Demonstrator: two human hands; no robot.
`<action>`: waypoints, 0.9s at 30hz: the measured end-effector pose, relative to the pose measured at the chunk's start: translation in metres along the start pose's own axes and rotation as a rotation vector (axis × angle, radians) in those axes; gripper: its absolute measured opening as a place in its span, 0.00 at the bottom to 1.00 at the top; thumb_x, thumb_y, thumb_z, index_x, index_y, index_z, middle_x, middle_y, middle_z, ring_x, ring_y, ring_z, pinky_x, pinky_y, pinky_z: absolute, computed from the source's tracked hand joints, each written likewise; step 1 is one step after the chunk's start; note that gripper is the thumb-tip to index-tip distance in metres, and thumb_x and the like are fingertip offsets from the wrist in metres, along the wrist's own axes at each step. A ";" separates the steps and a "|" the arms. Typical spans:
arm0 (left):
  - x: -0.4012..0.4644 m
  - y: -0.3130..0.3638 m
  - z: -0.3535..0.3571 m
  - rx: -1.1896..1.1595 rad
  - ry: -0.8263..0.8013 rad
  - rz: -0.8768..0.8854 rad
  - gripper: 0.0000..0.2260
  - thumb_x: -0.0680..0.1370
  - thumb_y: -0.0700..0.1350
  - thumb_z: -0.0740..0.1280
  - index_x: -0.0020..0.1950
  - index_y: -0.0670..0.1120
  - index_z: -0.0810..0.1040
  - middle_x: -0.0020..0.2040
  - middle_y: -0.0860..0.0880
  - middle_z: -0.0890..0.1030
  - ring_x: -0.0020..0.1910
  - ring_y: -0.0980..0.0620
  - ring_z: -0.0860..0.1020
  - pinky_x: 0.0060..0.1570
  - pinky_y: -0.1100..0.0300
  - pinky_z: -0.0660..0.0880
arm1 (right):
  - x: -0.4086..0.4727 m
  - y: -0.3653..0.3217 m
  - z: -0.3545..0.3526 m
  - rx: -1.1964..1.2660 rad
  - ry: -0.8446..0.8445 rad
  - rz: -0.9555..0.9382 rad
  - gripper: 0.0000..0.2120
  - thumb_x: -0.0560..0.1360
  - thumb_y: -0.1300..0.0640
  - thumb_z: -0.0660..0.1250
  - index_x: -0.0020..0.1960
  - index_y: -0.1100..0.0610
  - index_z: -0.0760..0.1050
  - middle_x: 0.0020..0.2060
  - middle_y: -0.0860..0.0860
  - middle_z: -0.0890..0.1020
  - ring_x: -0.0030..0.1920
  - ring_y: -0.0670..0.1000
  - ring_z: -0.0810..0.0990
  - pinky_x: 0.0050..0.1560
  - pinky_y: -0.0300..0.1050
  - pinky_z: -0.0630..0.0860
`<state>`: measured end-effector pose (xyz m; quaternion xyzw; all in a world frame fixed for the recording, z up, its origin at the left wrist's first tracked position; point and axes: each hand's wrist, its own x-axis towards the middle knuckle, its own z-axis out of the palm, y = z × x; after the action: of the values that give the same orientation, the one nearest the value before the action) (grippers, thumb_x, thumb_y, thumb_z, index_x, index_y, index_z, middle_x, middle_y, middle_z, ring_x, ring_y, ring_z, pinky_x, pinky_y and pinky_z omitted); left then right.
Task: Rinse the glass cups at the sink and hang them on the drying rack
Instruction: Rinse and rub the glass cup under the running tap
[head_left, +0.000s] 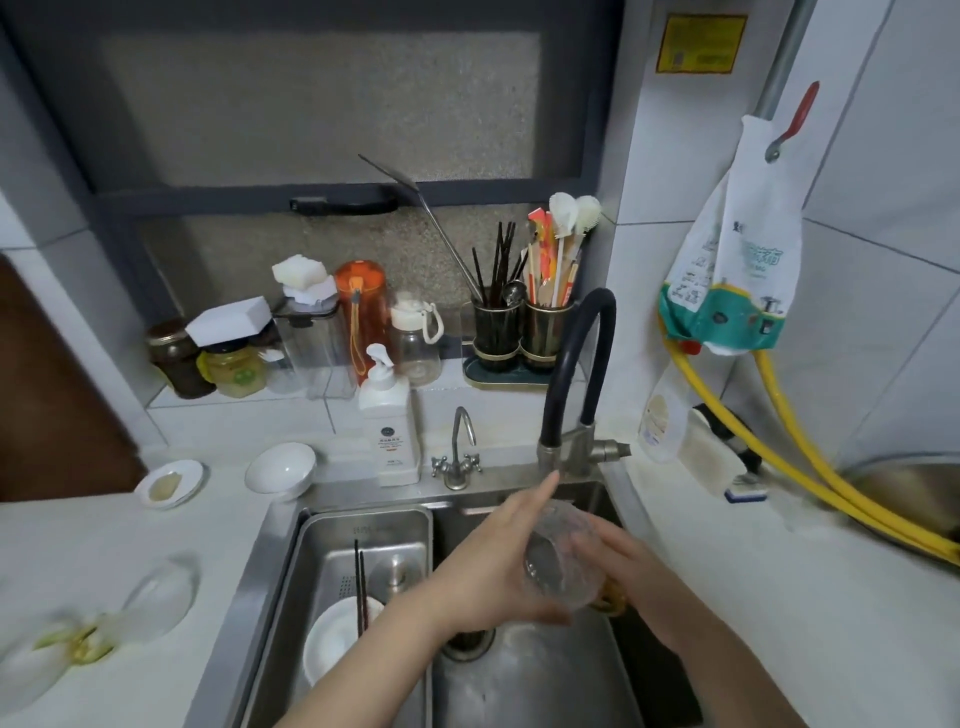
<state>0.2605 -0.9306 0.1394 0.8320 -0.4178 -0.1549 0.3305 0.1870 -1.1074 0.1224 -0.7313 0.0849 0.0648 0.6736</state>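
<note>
A clear textured glass cup (563, 558) is held tilted over the right sink basin (540, 675), just below the black hose faucet (576, 374). My left hand (493, 566) grips the cup from the left, its index finger stretched up toward the faucet outlet. My right hand (618, 566) holds the cup from the right, fingers curled around its side. Whether water runs into the cup is too blurred to tell. No drying rack is in view.
The left basin holds a steel tray (363, 535) with a white bowl (337, 639) and chopsticks. A soap bottle (389, 431) and small tap (460, 452) stand behind the sink. White bowls, jars and utensil holders (519, 332) line the counter; a yellow hose (810, 467) runs right.
</note>
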 end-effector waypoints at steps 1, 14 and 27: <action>-0.002 0.000 0.004 -0.046 0.025 -0.036 0.56 0.63 0.58 0.78 0.76 0.63 0.38 0.73 0.64 0.52 0.70 0.66 0.56 0.68 0.69 0.57 | -0.001 0.004 0.000 0.030 0.004 -0.003 0.15 0.78 0.50 0.62 0.64 0.45 0.74 0.59 0.43 0.81 0.58 0.44 0.80 0.61 0.44 0.73; -0.045 -0.025 0.073 -0.474 0.433 -0.388 0.39 0.68 0.44 0.77 0.72 0.60 0.61 0.58 0.52 0.71 0.44 0.63 0.74 0.51 0.70 0.73 | -0.001 0.039 0.028 0.137 0.176 -0.053 0.06 0.76 0.60 0.66 0.49 0.49 0.79 0.40 0.45 0.86 0.39 0.40 0.83 0.37 0.32 0.77; -0.107 -0.045 0.053 -1.050 0.652 -0.548 0.25 0.78 0.33 0.65 0.69 0.56 0.69 0.50 0.51 0.83 0.42 0.54 0.79 0.45 0.60 0.79 | 0.003 0.026 0.107 0.070 0.152 0.000 0.17 0.73 0.58 0.71 0.59 0.49 0.71 0.50 0.44 0.80 0.47 0.44 0.80 0.41 0.39 0.75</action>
<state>0.1943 -0.8484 0.0680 0.6412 0.0599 -0.1564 0.7489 0.1863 -1.0033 0.0876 -0.7103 0.1381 0.0060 0.6902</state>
